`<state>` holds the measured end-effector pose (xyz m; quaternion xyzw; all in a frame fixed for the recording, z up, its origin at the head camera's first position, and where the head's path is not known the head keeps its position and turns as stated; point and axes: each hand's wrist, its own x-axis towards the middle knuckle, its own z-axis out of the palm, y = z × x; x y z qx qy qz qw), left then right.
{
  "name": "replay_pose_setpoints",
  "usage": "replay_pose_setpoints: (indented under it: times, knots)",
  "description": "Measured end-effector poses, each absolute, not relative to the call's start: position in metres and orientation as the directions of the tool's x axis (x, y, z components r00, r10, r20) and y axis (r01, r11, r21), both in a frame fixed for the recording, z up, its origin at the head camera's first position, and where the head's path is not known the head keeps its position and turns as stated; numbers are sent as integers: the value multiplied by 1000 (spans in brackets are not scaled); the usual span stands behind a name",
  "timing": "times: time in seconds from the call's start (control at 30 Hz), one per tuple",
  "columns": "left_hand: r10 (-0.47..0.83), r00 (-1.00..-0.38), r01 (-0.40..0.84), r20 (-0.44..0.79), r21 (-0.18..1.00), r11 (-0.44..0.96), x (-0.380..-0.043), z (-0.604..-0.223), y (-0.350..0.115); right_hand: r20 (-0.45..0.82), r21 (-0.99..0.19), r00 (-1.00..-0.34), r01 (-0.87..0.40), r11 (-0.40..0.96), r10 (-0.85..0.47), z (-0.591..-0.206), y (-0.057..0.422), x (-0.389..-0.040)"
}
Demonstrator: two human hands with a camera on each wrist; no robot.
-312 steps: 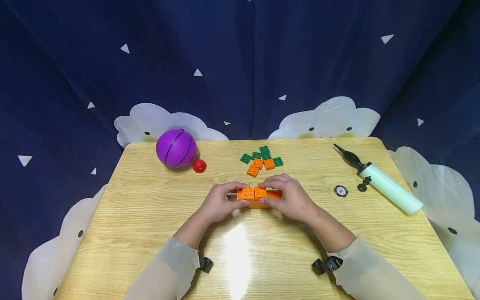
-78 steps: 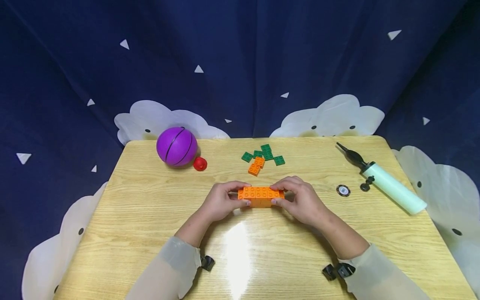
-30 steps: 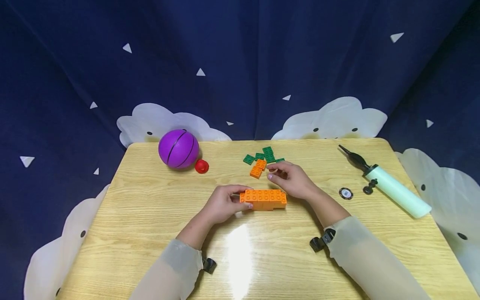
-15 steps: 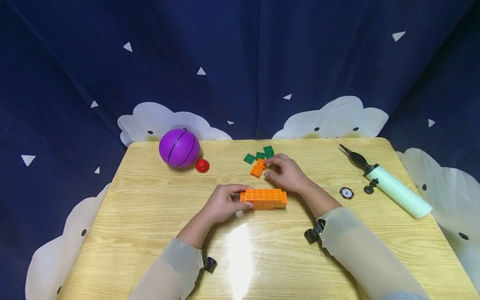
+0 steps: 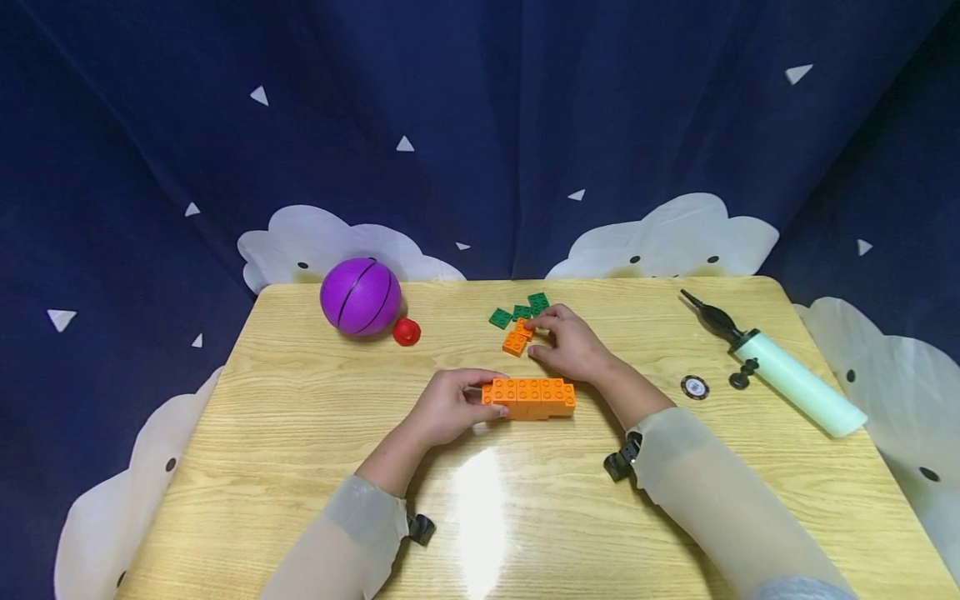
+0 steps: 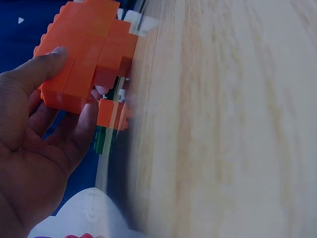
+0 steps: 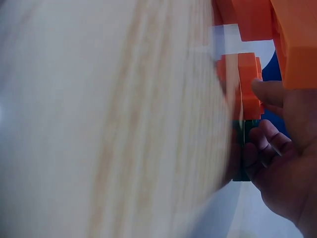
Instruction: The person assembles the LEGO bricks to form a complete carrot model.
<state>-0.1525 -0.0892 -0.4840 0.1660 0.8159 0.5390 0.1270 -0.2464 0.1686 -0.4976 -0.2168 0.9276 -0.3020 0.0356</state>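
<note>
In the head view my left hand (image 5: 450, 408) holds the left end of a long block of joined orange toy bricks (image 5: 531, 397), thumb in front and fingers behind. The left wrist view shows the thumb pressed flat on the stepped orange block (image 6: 81, 54). Farther back, my right hand (image 5: 573, 343) has its thumb and index finger at the right side of a small orange brick (image 5: 523, 330). Another orange brick (image 5: 514, 343) lies against it, nearer the front. In the right wrist view the thumb tip meets the small orange bricks (image 7: 249, 89).
Several green bricks (image 5: 501, 317) lie behind the small orange ones, partly hidden by the right hand. A purple ball (image 5: 361, 297) and a small red hat-shaped piece (image 5: 407, 332) are at back left. On the right are a poker chip (image 5: 695, 387), a black knobbed piece (image 5: 741, 377) and a pale green pump (image 5: 798, 383).
The long orange block gained a brick on top earlier. My right hand has since left it and moved back to the small orange bricks. The left hand has kept its hold.
</note>
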Motion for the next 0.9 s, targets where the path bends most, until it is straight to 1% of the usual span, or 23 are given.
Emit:
replay_pose_setpoints:
  times: [0.33, 0.6, 0.9]
  knots:
    - [411, -911, 133, -29, 924, 359, -153, -485, -90, 80, -570, -911, -376, 730, -406, -495, 168, -243]
    - [414, -910, 131, -32, 925, 358, -152, -485, -89, 30, -582, -926, -322, 746, -376, -493, 174, -235]
    - [407, -913, 145, -22, 916, 375, -153, -484, -89, 108, -621, -919, -361, 696, -380, -485, 184, -225]
